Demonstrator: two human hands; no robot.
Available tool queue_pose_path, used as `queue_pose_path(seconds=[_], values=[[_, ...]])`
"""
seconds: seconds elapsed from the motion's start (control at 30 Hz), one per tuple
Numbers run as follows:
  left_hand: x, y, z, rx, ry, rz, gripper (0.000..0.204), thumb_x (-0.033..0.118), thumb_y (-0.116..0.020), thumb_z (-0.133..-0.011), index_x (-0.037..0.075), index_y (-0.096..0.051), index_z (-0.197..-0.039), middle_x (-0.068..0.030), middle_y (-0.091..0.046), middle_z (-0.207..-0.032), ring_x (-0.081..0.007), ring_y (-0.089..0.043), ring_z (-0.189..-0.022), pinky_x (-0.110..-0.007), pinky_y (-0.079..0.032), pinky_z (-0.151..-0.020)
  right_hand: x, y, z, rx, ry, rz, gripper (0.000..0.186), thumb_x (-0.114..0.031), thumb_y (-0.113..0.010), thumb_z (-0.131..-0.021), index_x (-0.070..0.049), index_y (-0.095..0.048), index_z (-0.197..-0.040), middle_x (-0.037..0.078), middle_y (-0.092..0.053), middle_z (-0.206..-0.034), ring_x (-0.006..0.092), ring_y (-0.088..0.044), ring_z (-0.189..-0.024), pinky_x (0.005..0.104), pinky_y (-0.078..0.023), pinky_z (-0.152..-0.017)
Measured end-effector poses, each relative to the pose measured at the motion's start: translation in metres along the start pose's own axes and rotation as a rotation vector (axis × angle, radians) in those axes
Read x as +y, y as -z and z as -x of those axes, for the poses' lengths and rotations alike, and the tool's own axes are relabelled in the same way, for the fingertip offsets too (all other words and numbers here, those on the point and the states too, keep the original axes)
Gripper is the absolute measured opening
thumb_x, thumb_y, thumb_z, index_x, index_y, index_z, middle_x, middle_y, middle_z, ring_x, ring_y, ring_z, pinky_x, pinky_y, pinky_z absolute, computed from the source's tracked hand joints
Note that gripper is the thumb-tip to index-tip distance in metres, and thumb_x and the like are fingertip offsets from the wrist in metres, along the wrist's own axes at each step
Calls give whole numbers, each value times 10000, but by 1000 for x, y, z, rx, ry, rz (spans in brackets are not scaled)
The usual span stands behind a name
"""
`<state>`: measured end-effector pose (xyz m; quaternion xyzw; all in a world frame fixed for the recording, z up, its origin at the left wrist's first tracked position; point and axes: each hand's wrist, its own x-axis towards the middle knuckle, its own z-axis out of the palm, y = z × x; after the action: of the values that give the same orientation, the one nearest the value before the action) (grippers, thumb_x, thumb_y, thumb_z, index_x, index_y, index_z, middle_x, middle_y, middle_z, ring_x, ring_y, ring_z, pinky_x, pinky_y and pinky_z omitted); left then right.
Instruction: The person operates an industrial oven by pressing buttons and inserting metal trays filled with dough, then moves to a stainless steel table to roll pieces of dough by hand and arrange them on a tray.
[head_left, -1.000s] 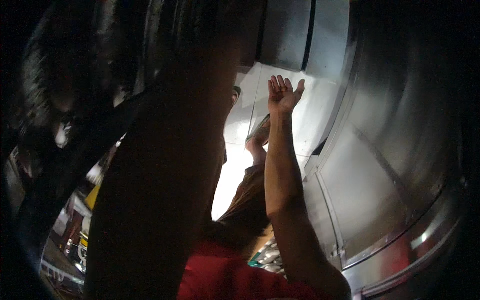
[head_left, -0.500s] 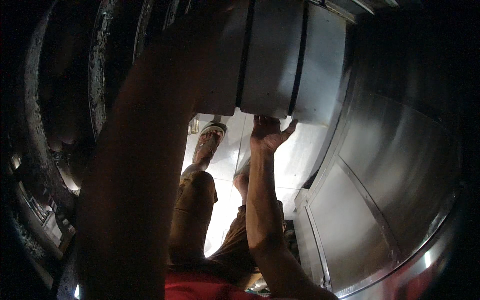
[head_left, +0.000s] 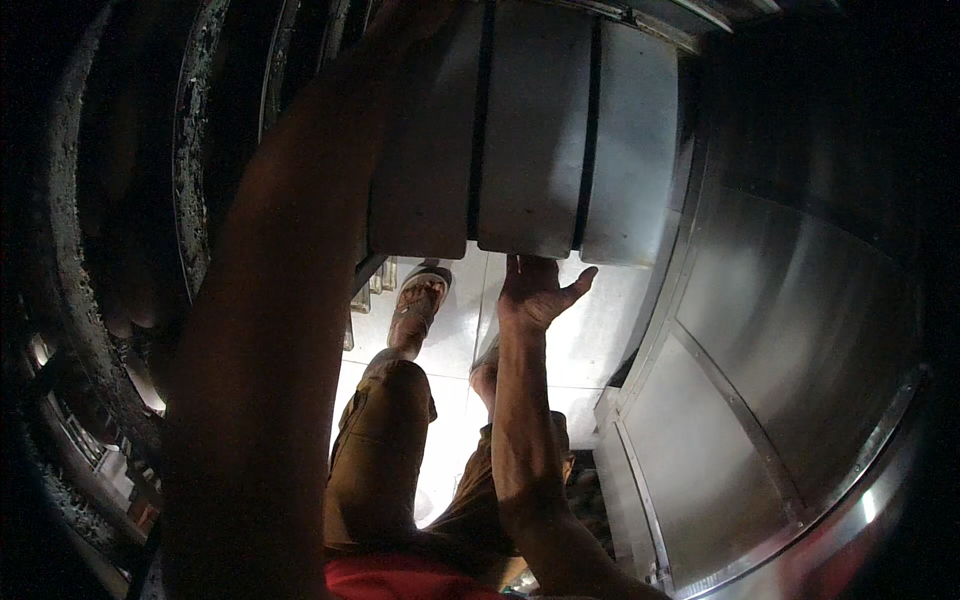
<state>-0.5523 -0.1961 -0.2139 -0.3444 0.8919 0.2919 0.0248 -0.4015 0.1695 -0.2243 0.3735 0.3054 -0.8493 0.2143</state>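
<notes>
Bars (head_left: 190, 150) with rough, worn-looking faces fill the far left of my feed, half lost in shadow. Next over, the left forearm (head_left: 270, 300) runs up as a big dark shape, and the left hand (head_left: 425, 18) is right at the top edge. Way too dark from my end, so I can't tell if it's spread, clenched or holding anything. Mid-view are three flat grey panels (head_left: 530, 130) side by side, dark gaps between them. The right hand (head_left: 535, 295) is at the lower edge of the middle one: palm up, thumb stretched well out, nothing visibly wrapped in it. Far right, shiny metal wall (head_left: 700, 420), close beside the panels.

What bugs me, left to right: a sandalled foot (head_left: 418, 310) shows just past the left panel's bottom edge, so toes might catch it if anything drops. That thumb isn't hooked over anything, so if weight is sitting on those fingers, the edge could slip off or pinch them. A shift rightward could scrape the wall.

Stuff I can't make out: the left hand's fingers, whether the three panels are one piece (the frame cuts some off up top), and the right fingertips, tucked out of sight, so contact's a guess. The other foot is mostly behind the right forearm (head_left: 525, 430).
</notes>
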Motion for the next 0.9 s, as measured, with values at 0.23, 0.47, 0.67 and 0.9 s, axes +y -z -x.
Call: queue_pose_path(seconds=[0.23,0.47,0.67,0.9], values=[[-15,4,-2,0,-17,7,566,487,-493,-994,-10,-621,-1232,-254,-644,-1147,-398,-636,-1081,-503,-489,-960,-9,26,-15,7,98,-66,859,-766,-543,-858,-15,-604,-1270,164,-619,-1294,299,-491,-1324,530,-280,-1158],[-13,-4,6,-25,-45,16,552,480,-493,-998,-7,-627,-1220,-245,-656,-1117,-388,-648,-1057,-499,-500,-943,-21,41,-26,43,104,-45,701,-708,-579,-888,-45,-693,-1085,101,-696,-1126,248,-601,-1144,501,-396,-1069],[34,-38,2,-87,-135,43,541,474,-494,-1001,-5,-633,-1209,-238,-667,-1091,-379,-657,-1037,-495,-509,-929,-20,69,-35,-1,64,19,637,-681,-565,-918,-92,-660,-1141,85,-666,-1091,251,-586,-1129,515,-396,-1057],[66,-56,-3,-125,-180,47,528,467,-495,-1005,-2,-640,-1197,-230,-679,-1061,-369,-669,-1014,-490,-519,-912,-13,18,-18,177,238,279,474,-623,-644,-906,-163,-622,-1018,-44,-580,-864,139,-553,-813,412,-461,-854]])
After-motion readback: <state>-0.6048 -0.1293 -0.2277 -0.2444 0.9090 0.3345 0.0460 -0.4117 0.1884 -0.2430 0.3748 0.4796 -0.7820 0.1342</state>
